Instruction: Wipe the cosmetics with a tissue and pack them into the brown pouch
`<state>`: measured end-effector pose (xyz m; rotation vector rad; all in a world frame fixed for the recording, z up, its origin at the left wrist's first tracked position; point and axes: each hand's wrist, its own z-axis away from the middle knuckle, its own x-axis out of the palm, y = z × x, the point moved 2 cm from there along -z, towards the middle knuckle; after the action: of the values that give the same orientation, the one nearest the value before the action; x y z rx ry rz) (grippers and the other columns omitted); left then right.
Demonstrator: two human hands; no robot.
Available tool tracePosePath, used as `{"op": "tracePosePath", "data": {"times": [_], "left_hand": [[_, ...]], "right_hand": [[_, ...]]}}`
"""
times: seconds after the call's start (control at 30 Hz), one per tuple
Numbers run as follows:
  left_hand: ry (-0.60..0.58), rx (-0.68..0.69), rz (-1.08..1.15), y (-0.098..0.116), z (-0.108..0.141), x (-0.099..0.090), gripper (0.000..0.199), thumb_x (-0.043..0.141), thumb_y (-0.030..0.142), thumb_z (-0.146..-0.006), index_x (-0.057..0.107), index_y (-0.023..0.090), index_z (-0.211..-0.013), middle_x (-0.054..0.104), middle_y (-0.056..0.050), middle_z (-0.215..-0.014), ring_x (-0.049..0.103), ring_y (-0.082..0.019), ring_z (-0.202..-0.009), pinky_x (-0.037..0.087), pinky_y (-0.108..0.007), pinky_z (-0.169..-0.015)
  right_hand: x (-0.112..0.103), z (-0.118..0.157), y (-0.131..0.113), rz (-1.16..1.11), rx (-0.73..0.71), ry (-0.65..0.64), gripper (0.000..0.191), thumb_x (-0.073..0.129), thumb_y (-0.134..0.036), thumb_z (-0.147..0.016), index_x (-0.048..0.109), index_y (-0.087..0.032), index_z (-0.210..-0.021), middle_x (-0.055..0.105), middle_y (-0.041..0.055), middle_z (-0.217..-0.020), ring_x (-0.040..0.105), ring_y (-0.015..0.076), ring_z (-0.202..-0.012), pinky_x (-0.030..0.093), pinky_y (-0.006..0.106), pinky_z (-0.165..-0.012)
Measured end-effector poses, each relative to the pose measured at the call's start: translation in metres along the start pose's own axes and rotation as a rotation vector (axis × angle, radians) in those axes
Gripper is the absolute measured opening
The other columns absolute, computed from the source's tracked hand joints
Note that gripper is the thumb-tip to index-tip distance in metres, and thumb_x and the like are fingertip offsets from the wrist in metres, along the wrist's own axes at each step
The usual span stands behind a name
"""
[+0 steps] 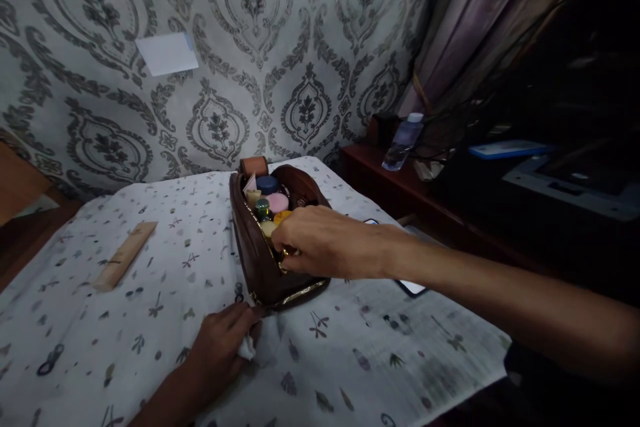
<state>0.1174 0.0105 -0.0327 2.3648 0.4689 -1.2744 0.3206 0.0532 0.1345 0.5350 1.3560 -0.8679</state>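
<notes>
An unzipped dark brown bag lies on a white patterned sheet, filled with several small containers, among them a pink round lid, a dark blue lid and a green-capped bottle. My right hand reaches over the bag's right side, its fingers curled down among the yellow items; what they hold is hidden. Beside the bag's near left corner, my left hand is closed on a crumpled white piece, close to the zipper end.
A beige tube lies left on the sheet. A phone is partly hidden under my right forearm. A clear bottle stands on the reddish ledge at right. The patterned wall rises behind.
</notes>
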Motion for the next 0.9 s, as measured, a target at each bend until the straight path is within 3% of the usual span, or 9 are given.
{"op": "tracePosePath", "data": {"times": [0.1, 0.27, 0.53, 0.7, 0.9], "left_hand": [[0.013, 0.005, 0.020, 0.000, 0.000, -0.001, 0.028, 0.039, 0.007, -0.087, 0.055, 0.018, -0.108, 0.066, -0.005, -0.077, 0.063, -0.018, -0.064, 0.047, -0.025, -0.049], [0.006, -0.006, 0.022, -0.002, 0.006, 0.004, 0.037, 0.041, 0.004, -0.083, 0.056, 0.017, -0.114, 0.068, -0.007, -0.083, 0.065, -0.020, -0.071, 0.049, -0.027, -0.053], [0.054, 0.018, 0.060, -0.006, 0.008, 0.012, 0.035, 0.040, 0.005, -0.082, 0.056, 0.018, -0.109, 0.066, -0.007, -0.076, 0.065, -0.019, -0.066, 0.050, -0.026, -0.052], [0.043, -0.003, 0.066, -0.017, 0.016, 0.024, 0.035, 0.043, 0.010, -0.087, 0.058, 0.019, -0.118, 0.070, -0.008, -0.086, 0.069, -0.019, -0.077, 0.056, -0.025, -0.063], [0.025, 0.001, 0.099, -0.028, 0.026, 0.036, 0.025, 0.046, 0.032, -0.096, 0.063, 0.022, -0.112, 0.068, -0.007, -0.081, 0.068, -0.018, -0.072, 0.055, -0.021, -0.062]], "right_hand": [[0.007, -0.003, 0.000, -0.024, 0.004, -0.035, 0.005, 0.065, -0.020, -0.084, 0.067, -0.016, -0.083, 0.069, 0.0046, -0.084, 0.061, 0.0172, -0.080, 0.027, 0.025, -0.058], [0.007, 0.006, 0.005, -0.042, 0.045, 0.015, 0.005, 0.067, -0.022, -0.085, 0.067, -0.017, -0.085, 0.068, 0.0036, -0.083, 0.061, 0.0173, -0.080, 0.030, 0.025, -0.060], [0.010, 0.020, 0.023, -0.144, 0.095, 0.272, 0.010, 0.060, -0.020, -0.091, 0.069, -0.017, -0.095, 0.068, 0.0065, -0.095, 0.064, 0.0181, -0.086, 0.040, 0.027, -0.073], [0.008, -0.005, 0.033, -0.167, 0.087, 0.416, 0.026, 0.056, -0.016, -0.092, 0.061, -0.014, -0.117, 0.064, 0.0123, -0.112, 0.062, 0.0233, -0.103, 0.045, 0.032, -0.084], [0.021, -0.046, 0.040, -0.180, 0.067, 0.385, 0.049, 0.062, -0.017, -0.086, 0.046, -0.014, -0.132, 0.058, 0.0141, -0.122, 0.056, 0.0275, -0.116, 0.048, 0.040, -0.094]]}}
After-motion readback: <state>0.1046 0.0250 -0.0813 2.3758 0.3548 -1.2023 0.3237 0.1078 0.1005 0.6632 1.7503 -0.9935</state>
